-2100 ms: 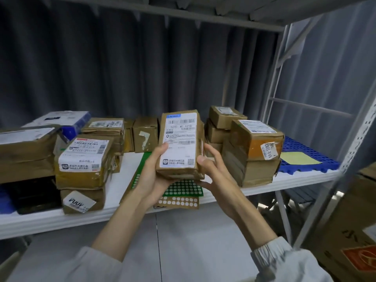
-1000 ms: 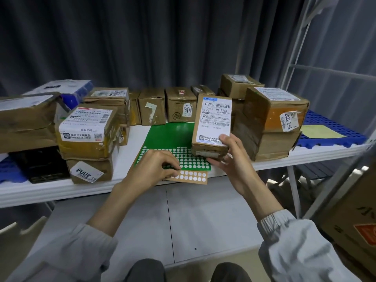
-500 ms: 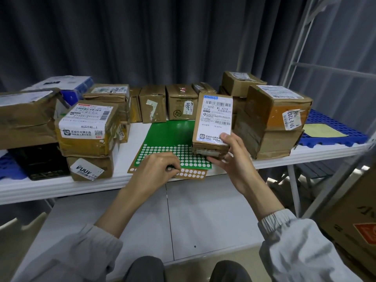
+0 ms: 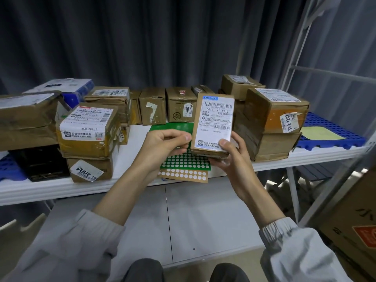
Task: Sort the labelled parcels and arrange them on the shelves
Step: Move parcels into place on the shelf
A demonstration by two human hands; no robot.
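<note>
Right hand point(image 4: 230, 157) gripping labelled parcel point(image 4: 213, 123) upright over sticker sheet point(image 4: 186, 162), left hand point(image 4: 162, 145) just beside it, fingertips pinched, can't see what I'm pinching, shelf point(image 4: 132, 145) below.

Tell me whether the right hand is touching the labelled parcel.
Touching. The head view shows the right hand cradling the bottom of the parcel, its thumb pressed on the white label's lower corner.

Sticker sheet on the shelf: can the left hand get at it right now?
Probably yes. The left hand hovers just above the sticker sheet, nothing between them; the parcel is held off to its right.
</note>
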